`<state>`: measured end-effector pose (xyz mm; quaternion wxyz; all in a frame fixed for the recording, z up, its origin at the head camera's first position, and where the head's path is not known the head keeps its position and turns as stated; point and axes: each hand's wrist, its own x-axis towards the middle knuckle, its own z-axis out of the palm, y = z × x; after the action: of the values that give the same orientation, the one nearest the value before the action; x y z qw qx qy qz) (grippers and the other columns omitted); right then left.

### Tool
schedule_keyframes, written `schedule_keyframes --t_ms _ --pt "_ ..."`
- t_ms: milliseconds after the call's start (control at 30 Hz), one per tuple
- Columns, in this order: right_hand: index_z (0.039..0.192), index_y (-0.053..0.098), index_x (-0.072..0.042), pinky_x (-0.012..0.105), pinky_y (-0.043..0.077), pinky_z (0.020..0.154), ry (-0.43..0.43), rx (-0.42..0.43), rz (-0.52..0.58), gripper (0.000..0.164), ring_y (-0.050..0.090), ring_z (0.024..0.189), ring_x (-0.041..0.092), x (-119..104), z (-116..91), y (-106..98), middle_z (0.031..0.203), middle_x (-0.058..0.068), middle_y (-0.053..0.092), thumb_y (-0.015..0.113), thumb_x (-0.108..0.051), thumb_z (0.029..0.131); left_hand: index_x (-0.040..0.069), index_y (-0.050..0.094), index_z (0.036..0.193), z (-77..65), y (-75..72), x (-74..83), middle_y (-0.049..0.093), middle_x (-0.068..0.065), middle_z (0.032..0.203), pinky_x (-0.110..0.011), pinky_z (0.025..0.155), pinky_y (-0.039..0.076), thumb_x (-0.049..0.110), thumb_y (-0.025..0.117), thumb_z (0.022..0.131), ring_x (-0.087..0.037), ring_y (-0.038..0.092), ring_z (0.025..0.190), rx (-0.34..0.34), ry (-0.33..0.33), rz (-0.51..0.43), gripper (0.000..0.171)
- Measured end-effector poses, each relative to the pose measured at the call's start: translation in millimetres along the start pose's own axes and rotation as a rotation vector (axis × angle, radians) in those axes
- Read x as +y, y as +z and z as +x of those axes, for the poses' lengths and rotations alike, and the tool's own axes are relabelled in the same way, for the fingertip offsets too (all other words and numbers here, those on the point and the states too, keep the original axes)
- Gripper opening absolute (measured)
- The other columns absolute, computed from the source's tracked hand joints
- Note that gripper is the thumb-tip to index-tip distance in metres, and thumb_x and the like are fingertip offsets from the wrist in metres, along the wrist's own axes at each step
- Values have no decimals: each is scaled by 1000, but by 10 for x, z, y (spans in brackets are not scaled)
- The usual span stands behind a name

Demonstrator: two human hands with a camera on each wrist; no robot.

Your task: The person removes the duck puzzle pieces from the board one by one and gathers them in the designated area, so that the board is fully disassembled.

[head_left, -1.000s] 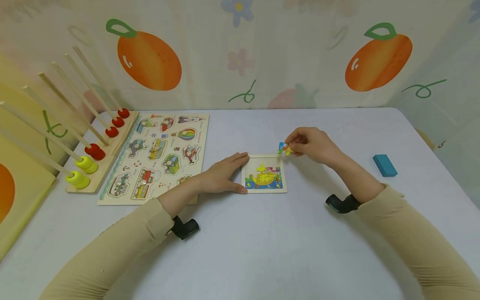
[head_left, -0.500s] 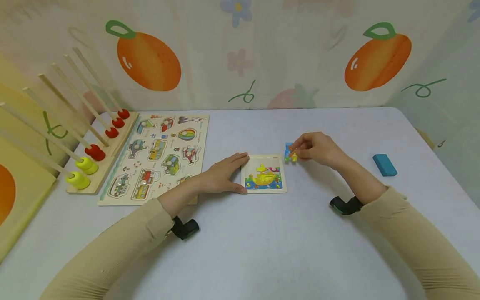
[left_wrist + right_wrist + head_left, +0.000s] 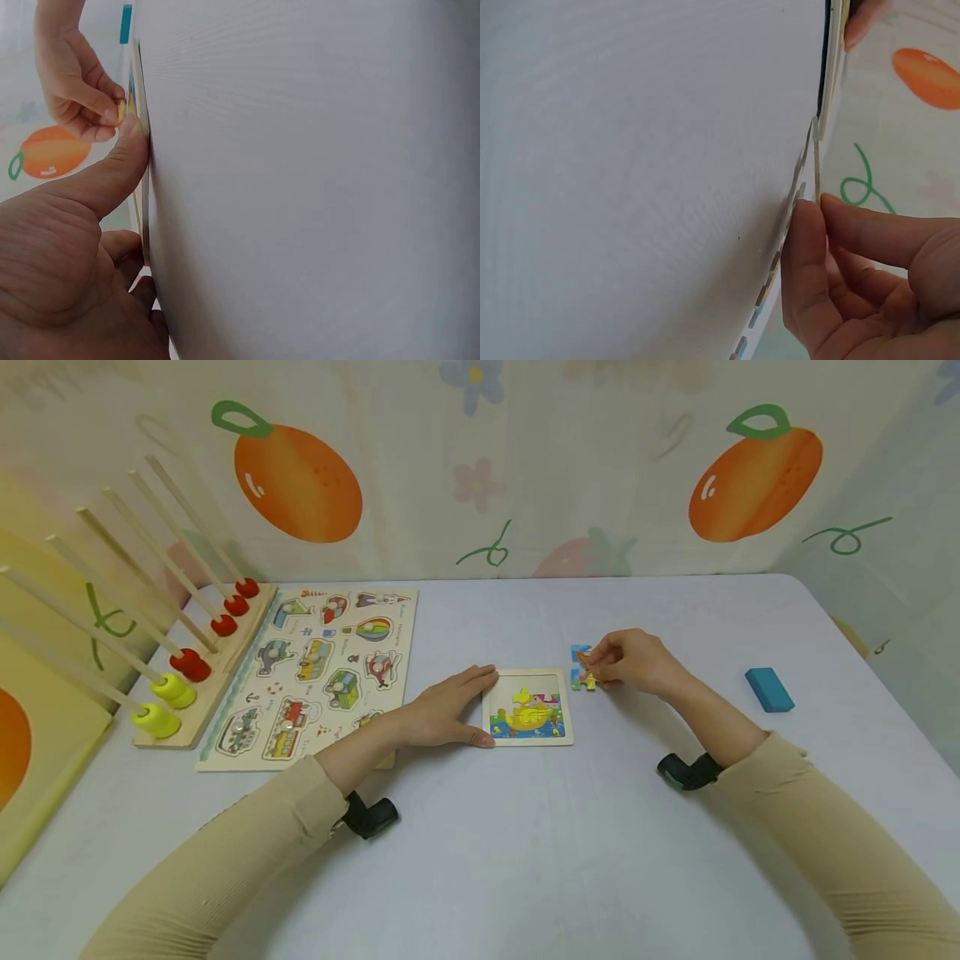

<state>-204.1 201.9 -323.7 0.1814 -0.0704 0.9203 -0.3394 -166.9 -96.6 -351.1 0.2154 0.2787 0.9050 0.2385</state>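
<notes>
A small square jigsaw tray with a pale wooden rim lies mid-table; a yellow duck picture fills its lower part, and its upper part shows bare wood. My left hand rests along its left side, fingers at the far corner and thumb at the near one. Just right of the tray, my right hand pinches a thin jigsaw piece between thumb and fingers; the wrist view shows it edge-on and tilted. Blue-and-orange jigsaw pieces show beside the fingertips, partly hidden by them. More piece edges line the table below that hand.
A wooden peg puzzle board with vehicle pictures lies to the left. Beyond it stands a counting rack with tall rods and red and yellow beads. A teal block lies at the right. A fruit-printed cloth hangs behind the table.
My right hand has moved right and slightly nearer, away from the tray's far right corner, and lower toward the table. My left hand and the tray have stayed put.
</notes>
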Motion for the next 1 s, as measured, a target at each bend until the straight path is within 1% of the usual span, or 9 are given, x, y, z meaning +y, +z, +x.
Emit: schedule_keyframes --t_ms 167,467,733,1000 --pt "107 66 1 20 51 67 24 14 -26 20 64 71 10 17 4 -2 89 8 69 69 -11 90 11 19 159 2 0 3 11 -4 169 -57 126 16 41 74 86 -29 6 158 -4 -3 -3 96" --pt "99 65 1 21 50 64 20 33 -36 17 64 65 8 20 7 1 79 4 67 71 -10 87 10 19 159 11 8 -10 11 -4 169 -57 126 16 41 74 86 -29 6 158 -2 -3 -5 96" --pt "98 65 0 20 50 63 15 41 -45 15 64 67 9 25 0 1 80 4 67 70 -10 88 10 19 159 18 16 -21 11 -3 169 -56 126 15 41 74 86 -29 6 158 -1 -5 -7 96" --pt "100 65 -3 23 46 65 -3 84 -65 15 58 74 17 18 -8 0 79 4 65 67 -15 91 11 19 159 26 28 -33 11 -3 169 -56 126 16 41 74 86 -28 6 158 -1 -6 -6 96"
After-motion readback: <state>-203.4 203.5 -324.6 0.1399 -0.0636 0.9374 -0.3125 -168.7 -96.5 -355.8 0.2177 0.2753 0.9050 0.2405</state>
